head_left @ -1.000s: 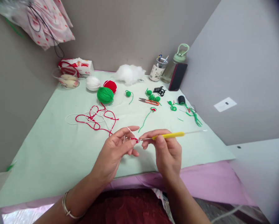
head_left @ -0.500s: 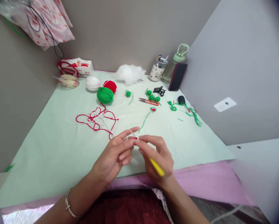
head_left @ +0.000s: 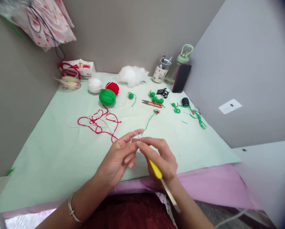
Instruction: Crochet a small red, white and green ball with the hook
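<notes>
My right hand (head_left: 160, 157) is closed around a crochet hook (head_left: 156, 168) with a yellow grip and a pale handle end that points down toward my forearm. Its tip is hidden among my fingers. My left hand (head_left: 123, 154) pinches white yarn (head_left: 137, 136), which runs over the raised index finger; any small piece of work between the fingertips is mostly covered. Both hands meet fingertip to fingertip above the table's near part. Loose red yarn (head_left: 98, 128) and white yarn lie tangled beyond my left hand. A small red, white and green crocheted piece (head_left: 156, 112) with a green tail lies farther off.
Green (head_left: 107, 97), red (head_left: 112, 87) and white (head_left: 95, 85) yarn balls sit back left. Orange-handled thread snips (head_left: 152, 104) lie by small green balls (head_left: 154, 99). White stuffing (head_left: 132, 76), a pen cup (head_left: 161, 71), a bottle (head_left: 174, 71) and a phone (head_left: 181, 78) stand along the back.
The crochet hook has swung in my right hand, so its pale handle end now shows below the yellow grip. The red bit between my fingertips is now covered.
</notes>
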`<state>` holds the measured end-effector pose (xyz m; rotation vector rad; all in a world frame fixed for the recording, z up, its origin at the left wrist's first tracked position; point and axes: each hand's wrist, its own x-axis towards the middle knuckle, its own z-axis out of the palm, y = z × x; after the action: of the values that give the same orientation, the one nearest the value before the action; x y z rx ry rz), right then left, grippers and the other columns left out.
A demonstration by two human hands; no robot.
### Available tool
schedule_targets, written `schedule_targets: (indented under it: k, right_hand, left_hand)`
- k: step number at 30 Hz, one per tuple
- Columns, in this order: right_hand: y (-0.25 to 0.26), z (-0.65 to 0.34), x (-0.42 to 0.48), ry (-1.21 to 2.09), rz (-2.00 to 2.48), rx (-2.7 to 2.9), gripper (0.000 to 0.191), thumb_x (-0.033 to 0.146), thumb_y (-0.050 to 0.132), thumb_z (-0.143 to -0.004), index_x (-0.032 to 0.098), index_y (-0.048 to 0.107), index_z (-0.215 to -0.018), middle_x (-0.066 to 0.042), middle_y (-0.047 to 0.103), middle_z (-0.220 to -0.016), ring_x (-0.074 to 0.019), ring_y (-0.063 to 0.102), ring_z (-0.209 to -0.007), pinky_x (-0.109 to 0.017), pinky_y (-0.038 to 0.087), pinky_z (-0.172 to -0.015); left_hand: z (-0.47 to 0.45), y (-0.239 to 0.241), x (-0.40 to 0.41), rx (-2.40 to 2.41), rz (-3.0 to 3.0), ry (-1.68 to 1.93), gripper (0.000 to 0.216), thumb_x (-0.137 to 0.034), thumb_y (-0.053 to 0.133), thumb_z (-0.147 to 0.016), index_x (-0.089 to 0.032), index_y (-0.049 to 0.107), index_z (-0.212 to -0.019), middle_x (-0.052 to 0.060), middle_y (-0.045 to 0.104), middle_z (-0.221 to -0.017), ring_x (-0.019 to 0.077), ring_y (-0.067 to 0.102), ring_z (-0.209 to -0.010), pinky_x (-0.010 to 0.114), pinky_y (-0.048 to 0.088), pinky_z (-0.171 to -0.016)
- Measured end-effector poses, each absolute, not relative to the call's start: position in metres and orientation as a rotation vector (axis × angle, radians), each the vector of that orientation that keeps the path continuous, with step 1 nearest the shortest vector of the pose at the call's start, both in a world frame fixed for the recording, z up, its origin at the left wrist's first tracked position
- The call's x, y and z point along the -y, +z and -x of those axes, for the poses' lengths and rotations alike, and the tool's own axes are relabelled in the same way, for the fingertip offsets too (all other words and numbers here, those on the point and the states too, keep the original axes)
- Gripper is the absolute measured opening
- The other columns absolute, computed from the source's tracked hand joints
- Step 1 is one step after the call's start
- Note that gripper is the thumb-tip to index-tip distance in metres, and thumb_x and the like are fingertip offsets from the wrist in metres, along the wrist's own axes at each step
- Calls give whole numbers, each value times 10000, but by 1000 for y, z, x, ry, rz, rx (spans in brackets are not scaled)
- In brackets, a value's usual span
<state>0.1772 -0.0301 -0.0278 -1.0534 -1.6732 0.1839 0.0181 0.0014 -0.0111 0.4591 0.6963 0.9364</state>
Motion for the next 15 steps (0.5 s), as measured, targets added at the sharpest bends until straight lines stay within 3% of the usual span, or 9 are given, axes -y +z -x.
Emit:
schedule_targets:
  k: [3, 5, 8, 15]
  right_hand:
    - [-26, -181, 27, 416, 1022, 1441, 254, 145, 614, -1031, 289, 805, -1117, -45, 789, -958, -183, 735, -826, -331, 612, -738]
    - [-24, -180, 23, 627, 974, 1284, 220, 209, 593, -1058, 280, 802, -1060, -27, 761, -885, -162, 684, -722, -326, 584, -688]
    - [-23, -176, 20, 777, 919, 1291, 164, 273, 657, -1035, 272, 821, -1020, -39, 785, -932, -170, 696, -777, -329, 580, -715]
    - [-29, -180, 19, 994, 891, 1116, 212, 320, 591, -1077, 241, 779, -1021, -41, 812, -950, -142, 725, -724, -294, 610, -685]
  left_hand:
    - [-13, -11, -6, -682, -393, 912, 384, -177, 918, -772, -114, 829, -1140, -94, 474, -623, -19, 261, -449, 78, 343, -409]
    - [-12, -11, -5, -699, -419, 961, 360, -156, 918, -759, -145, 841, -1111, -74, 540, -683, -24, 314, -452, 87, 388, -427]
    - [-17, -10, -2, -718, -532, 1020, 353, -169, 912, -764, -206, 845, -1109, -29, 673, -858, -16, 407, -465, 138, 492, -470]
    - [-17, -9, 0, -756, -629, 1001, 320, -218, 891, -799, -193, 839, -1113, -25, 650, -860, 1, 419, -486, 180, 540, -488]
